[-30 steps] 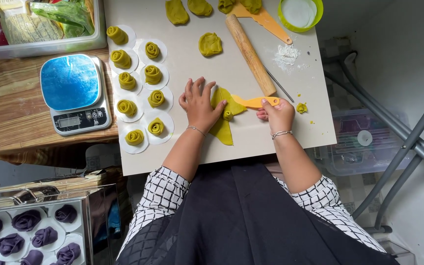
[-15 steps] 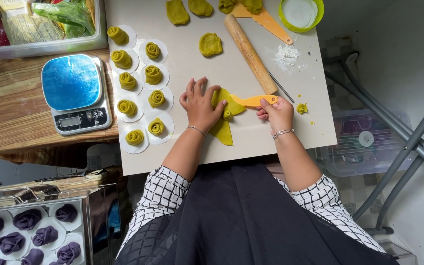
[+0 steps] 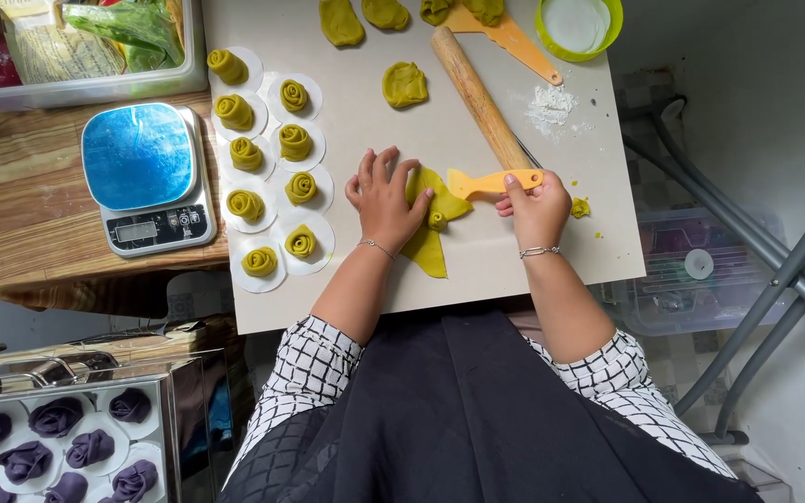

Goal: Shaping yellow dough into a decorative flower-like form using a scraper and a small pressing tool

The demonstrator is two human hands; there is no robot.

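My left hand (image 3: 386, 200) lies flat with fingers spread on a thin sheet of yellow-green dough (image 3: 429, 244) on the pale work board (image 3: 514, 261). A small rolled bit of dough (image 3: 437, 221) sits by my thumb. My right hand (image 3: 537, 207) grips the handle of an orange plastic scraper (image 3: 477, 183), whose blade rests against the dough sheet. A wooden rolling pin (image 3: 477, 95) lies diagonally just above the scraper.
Several green dough roses on white paper rounds (image 3: 272, 158) fill the board's left side. Flat dough pieces (image 3: 405, 84), a second orange scraper (image 3: 511, 39), spilled flour (image 3: 549, 107) and a green bowl (image 3: 578, 20) lie at the top. A blue-topped scale (image 3: 146, 177) stands left; purple dough roses (image 3: 48, 442) lower left.
My hands have stayed nearly where they were; the scraper blade has shifted a little along the dough sheet.
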